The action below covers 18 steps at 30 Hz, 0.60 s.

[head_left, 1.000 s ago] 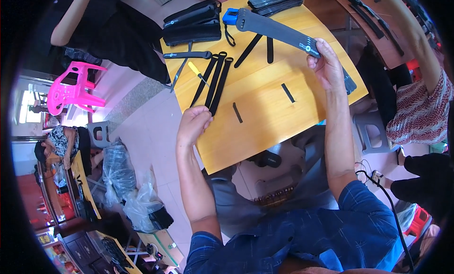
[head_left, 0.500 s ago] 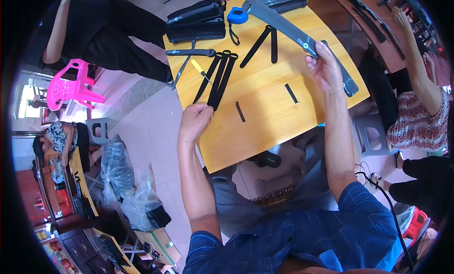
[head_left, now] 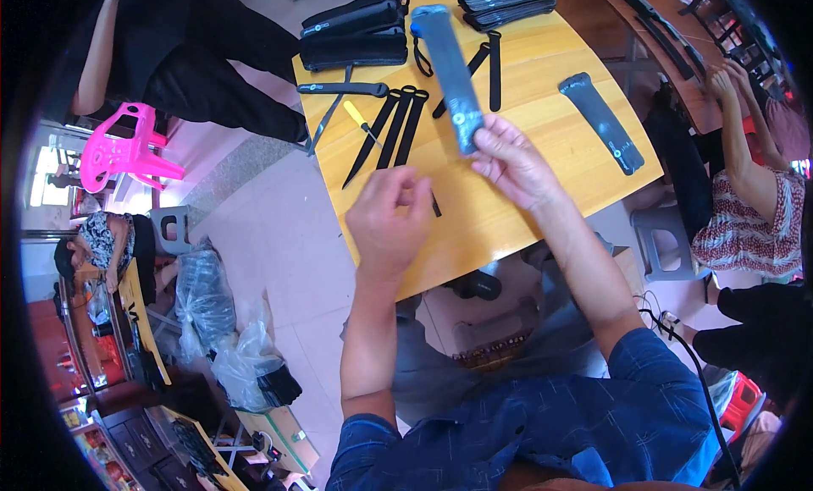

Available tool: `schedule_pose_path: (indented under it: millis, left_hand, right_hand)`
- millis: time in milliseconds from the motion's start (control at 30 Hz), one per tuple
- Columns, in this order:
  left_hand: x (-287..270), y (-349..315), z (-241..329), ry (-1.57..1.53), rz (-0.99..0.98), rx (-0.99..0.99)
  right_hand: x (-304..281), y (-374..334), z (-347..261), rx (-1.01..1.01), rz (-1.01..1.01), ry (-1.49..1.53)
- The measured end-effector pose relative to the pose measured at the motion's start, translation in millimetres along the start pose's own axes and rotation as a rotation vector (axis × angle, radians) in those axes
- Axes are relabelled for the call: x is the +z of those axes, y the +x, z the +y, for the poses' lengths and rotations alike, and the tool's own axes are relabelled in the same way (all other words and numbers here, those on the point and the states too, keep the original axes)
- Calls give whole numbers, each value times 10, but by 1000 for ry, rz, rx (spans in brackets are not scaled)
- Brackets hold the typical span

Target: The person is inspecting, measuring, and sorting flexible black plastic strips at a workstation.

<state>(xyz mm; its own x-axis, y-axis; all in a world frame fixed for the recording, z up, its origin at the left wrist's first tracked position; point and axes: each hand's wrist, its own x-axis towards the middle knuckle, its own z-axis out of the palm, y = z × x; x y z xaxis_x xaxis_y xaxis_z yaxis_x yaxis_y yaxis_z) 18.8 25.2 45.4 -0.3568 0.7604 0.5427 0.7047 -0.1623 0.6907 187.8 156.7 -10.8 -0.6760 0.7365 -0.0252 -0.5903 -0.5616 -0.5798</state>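
Note:
My right hand (head_left: 518,162) pinches the lower end of a long, flat black strap in a clear plastic sleeve (head_left: 450,72), held up over the table. My left hand (head_left: 389,216) hovers at the near left edge, fingers loosely curled with a gap to the thumb and nothing visible in it. Just beyond it lie several black straps with looped ends (head_left: 396,134) and a yellow-handled screwdriver (head_left: 355,113). Another sleeved strap (head_left: 603,123) rests on the right side. Two loose straps (head_left: 494,72) lie partly behind the held one. A short black strip (head_left: 436,205) shows beside my left hand.
On the yellow table (head_left: 542,110), black pouches (head_left: 354,38) are piled far left and sleeved packs (head_left: 508,4) far right. A pink plastic chair (head_left: 127,148) stands on the left. People stand or sit on both sides; a brown table (head_left: 669,68) is at right.
My right hand has swung left and nearer with the sleeved strap, leaving another sleeved strap in full view. My left hand has come up off the strap ends and its fingers have loosened.

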Motion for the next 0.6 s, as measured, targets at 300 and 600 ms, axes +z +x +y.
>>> schedule_pose_path:
  millis: [300,600]
  left_hand:
    - [169,-54,-41,254,-69,100]
    - [155,-47,-50,236,-136,-75]
  right_hand:
    - [269,-97,366,16,11,-204]
    - [238,-92,412,-102,55,-415]
